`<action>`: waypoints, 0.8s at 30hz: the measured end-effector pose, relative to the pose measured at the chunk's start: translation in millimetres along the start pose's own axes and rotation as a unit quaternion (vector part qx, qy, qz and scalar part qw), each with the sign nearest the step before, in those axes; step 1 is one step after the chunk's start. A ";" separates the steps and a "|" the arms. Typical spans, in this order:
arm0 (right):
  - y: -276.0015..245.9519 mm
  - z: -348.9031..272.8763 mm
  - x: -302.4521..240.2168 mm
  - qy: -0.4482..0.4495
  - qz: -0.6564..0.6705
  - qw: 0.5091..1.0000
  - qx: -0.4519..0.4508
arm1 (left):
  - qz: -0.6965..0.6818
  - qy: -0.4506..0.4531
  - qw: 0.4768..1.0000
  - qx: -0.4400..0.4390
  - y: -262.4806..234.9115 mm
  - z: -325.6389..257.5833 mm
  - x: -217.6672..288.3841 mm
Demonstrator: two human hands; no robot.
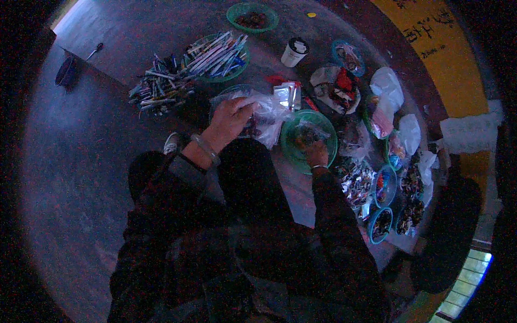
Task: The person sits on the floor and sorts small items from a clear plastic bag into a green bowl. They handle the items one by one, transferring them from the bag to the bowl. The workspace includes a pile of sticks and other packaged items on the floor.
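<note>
My left hand [230, 119] is closed on the upper edge of a clear plastic bag [262, 106], pinching it between thumb and fingers above my knee. A bangle circles that wrist. Inside a green plastic basket [288, 154], just right of my knee, my right hand [317, 154] reaches down with its fingers drawn together at a small heap of dark bits and clear film [307, 134]. What those fingers hold is too dim to make out. Behind the basket lie shiny silver packets [288, 95].
Pens fill a green basket [218, 56], and a loose pen pile [161, 86] lies beside it. A lidded paper cup [294, 53] stands farther back, near another green basket [252, 18]. Several small baskets and bags crowd the right, including a blue-rimmed basket [381, 225] and a white bag [389, 86].
</note>
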State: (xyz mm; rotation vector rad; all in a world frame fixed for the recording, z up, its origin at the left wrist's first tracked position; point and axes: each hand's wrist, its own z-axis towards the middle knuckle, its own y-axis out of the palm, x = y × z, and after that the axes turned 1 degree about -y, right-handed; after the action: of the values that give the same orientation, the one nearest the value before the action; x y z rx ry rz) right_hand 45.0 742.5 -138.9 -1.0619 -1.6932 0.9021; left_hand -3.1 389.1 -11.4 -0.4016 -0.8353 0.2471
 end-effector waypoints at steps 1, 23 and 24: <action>3.8 -2.6 5.9 -0.033 -0.039 0.998 0.041 | 0.012 0.003 1.000 0.002 2.6 -3.8 -4.7; -70.8 -16.1 51.9 0.045 0.120 0.973 0.191 | -0.030 -0.115 0.992 -0.031 -8.8 3.3 16.7; -74.6 -18.0 51.2 0.059 0.123 0.970 0.201 | -0.012 -0.103 0.994 -0.030 -6.8 3.3 13.5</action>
State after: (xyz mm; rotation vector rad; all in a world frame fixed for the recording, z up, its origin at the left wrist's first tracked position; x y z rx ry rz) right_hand 31.9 765.0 -50.4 -1.0328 -1.2271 1.2542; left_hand 3.6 388.8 2.5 -0.4256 -1.0514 0.2440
